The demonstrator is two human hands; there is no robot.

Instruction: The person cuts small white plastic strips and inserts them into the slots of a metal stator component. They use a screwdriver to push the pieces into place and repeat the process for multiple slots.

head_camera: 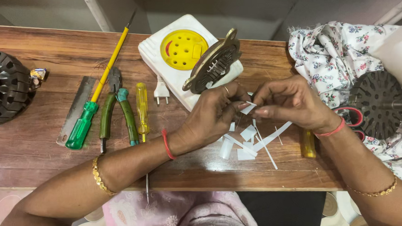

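While pinching one small white paper strip point(248, 108) between left hand point(214, 116) and right hand point(289, 103) at table centre, folding step apparently underway; cut scraps point(245, 147) at six o'clock, slotted metal stator point(213, 62) at eleven o'clock, likely needing careful creasing next.

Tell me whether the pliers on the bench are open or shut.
Slightly open. The pliers lie flat between the green-handled screwdriver and the yellow screwdriver; their green handles splay apart toward the near edge. How far the jaws part, cannot tell.

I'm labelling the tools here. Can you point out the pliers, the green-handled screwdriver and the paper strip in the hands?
pliers point(128, 114), head view, on the right green grip.
green-handled screwdriver point(82, 126), head view, on its handle.
paper strip point(248, 108), head view, between the fingertips.
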